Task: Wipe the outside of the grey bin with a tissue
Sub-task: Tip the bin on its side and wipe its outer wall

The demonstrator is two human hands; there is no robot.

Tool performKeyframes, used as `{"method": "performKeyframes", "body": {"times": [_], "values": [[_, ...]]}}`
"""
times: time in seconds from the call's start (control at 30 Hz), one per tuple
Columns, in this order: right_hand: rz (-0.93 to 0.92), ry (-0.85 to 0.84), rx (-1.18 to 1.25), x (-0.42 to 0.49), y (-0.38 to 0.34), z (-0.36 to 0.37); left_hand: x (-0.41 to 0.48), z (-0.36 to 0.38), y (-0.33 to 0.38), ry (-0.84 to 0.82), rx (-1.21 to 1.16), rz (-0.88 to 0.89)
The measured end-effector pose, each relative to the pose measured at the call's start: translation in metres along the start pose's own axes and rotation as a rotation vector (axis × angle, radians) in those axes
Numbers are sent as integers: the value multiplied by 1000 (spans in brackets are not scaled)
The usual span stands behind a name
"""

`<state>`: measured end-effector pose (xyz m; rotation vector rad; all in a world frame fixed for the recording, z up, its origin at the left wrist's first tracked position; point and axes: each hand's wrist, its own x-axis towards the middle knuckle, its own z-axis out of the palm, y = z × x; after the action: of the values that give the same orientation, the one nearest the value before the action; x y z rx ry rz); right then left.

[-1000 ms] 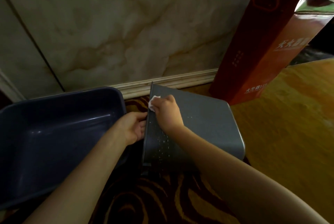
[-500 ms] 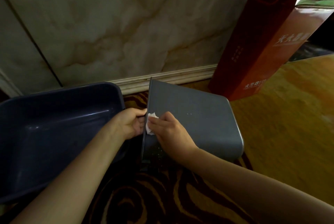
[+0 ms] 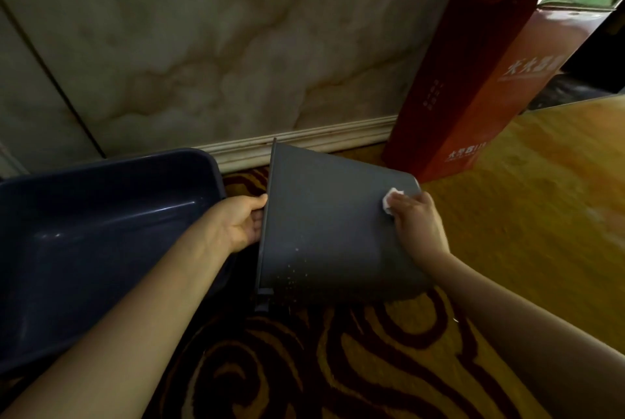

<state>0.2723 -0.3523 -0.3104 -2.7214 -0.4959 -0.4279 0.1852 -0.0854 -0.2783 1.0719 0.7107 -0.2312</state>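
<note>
The grey bin lies on its side on the patterned carpet, its open mouth facing left and its base pointing right, towards the red carton that stands against the marble wall. The left hand grips the rim at the mouth, fingers curled over the edge and out of sight inside, thumb lying along the outer side. The right hand is closed around a crumpled white tissue, pressing it flat against the upper wall of the bin at the far right corner, close to the base; only a small part of the tissue shows beyond the fingers. Pale specks are visible on the near portion of the bin's wall, close to the rim. A dark blue tub sits on the left, just beside the mouth of the bin, with the left forearm crossing over its near right corner. A white skirting board runs along the foot of the wall behind both containers
</note>
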Motion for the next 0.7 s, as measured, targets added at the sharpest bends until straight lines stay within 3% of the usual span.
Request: {"method": "performKeyframes", "body": {"times": [0.1,0.17,0.27,0.43,0.57,0.7], "values": [[18,-62,-111,2,15,-12,-3,0,0,19,-3,16],[-69,-43,-129,8,5,-21,-5,3,1,30,5,17],[-224,9,72,9,-46,-36,-8,6,0,46,-2,15],[-535,-46,304,-53,-135,-13,-13,7,-2,64,9,4],[-546,-57,266,-59,-136,1,-11,10,-2,93,37,11],[-430,-23,222,-54,-93,-6,-13,11,-2,100,28,16]]}}
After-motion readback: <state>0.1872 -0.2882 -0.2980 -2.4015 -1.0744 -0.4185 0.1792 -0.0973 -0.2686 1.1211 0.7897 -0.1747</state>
